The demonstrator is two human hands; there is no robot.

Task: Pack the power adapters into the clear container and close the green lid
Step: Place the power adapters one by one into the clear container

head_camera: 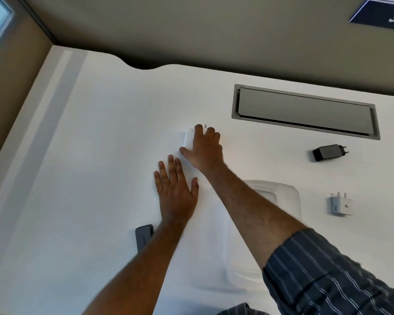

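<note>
Sleeve (323, 276) and right hand (205, 148) half hide clear container (291, 196), white adapter (188, 138).

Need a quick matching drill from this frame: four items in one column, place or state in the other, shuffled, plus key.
Items
1. white adapter
2. black adapter
3. grey adapter
4. left hand

Places or states
A. flat on the table, fingers spread, holding nothing
B. lying just below the grey cable hatch's right end
C. under the right hand's fingers
D. prongs pointing away, right of the clear container

Pairs: 1-C, 2-B, 3-D, 4-A
</note>
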